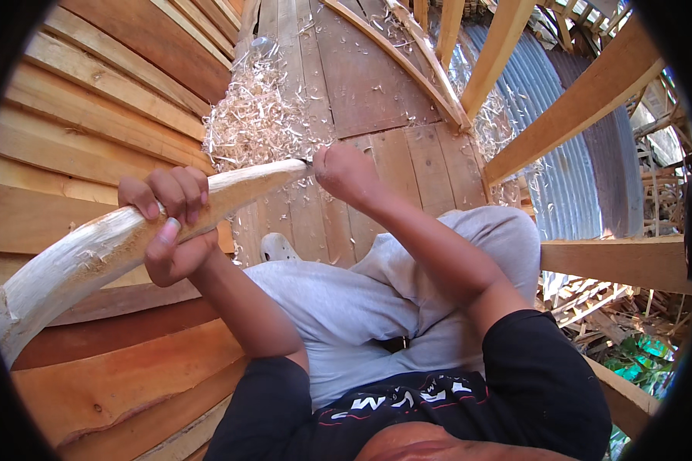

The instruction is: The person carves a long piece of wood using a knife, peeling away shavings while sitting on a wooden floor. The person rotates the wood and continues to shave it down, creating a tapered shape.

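A long curved piece of pale, peeled wood (242, 187) runs from the left edge across to the middle, thick at its left end and narrowing to the right. My left hand (171, 223) is closed around its middle, with the thumb lying along the near side. At the narrow tip, my right hand (347, 177) is clenched, its back turned up. Between that fist and the wood's tip shows a small dark piece of a tool (309, 162), which looks like a blade. The fist hides the rest of it.
A heap of curled wood shavings (254, 127) lies on the plank floor (365, 92) ahead. Stacked boards (92, 146) line the left side. Wooden posts (584, 96) and corrugated metal sheeting (561, 154) stand on the right. My crossed legs (407, 284) are below my arms.
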### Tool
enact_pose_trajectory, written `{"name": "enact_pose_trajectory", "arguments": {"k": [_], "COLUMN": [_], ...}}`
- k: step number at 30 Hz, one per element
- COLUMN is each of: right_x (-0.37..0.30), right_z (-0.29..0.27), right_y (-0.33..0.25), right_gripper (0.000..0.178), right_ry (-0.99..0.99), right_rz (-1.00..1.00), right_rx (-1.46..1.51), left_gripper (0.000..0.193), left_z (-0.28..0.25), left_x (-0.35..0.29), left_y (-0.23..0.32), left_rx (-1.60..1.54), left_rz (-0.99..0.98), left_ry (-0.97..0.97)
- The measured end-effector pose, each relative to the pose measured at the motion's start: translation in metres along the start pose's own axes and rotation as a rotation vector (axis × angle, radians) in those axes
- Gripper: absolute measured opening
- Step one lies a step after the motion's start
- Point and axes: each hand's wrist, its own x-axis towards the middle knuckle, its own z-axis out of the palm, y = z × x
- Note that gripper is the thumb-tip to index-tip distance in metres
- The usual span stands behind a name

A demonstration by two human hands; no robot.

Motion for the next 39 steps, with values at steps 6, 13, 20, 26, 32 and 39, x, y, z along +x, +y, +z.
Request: {"name": "enact_pose_trajectory", "arguments": {"k": [6,13,20,26,32,39], "right_x": [0.004,-0.030,0.012,-0.013,-0.008,0.020], "right_z": [0.001,-0.029,0.006,-0.011,0.004,0.024], "right_y": [0.023,-0.047,0.042,-0.025,-0.003,0.075], "right_gripper": [0.051,0.043,0.032,0.044,0.046,0.040], "right_ry": [0.055,-0.050,-0.105,-0.046,0.009,0.031], "right_rz": [-0.089,-0.113,-0.030,0.024,-0.003,-0.100], "right_rx": [0.057,-0.086,-0.167,-0.051,-0.058,-0.177], "left_gripper": [0.025,0.025,0.026,0.026,0.027,0.025], "left_z": [0.007,-0.005,0.003,-0.006,-0.012,-0.003], "left_x": [0.002,0.004,0.003,-0.004,-0.001,0.002], "left_y": [-0.003,0.008,0.002,0.009,0.003,-0.002], "left_rx": [-0.025,0.008,-0.010,-0.010,-0.065,-0.061], "left_rz": [-0.011,-0.008,-0.028,-0.030,0.001,-0.026], "left_ry": [-0.076,-0.099,-0.080,-0.078,0.011,-0.091]}}
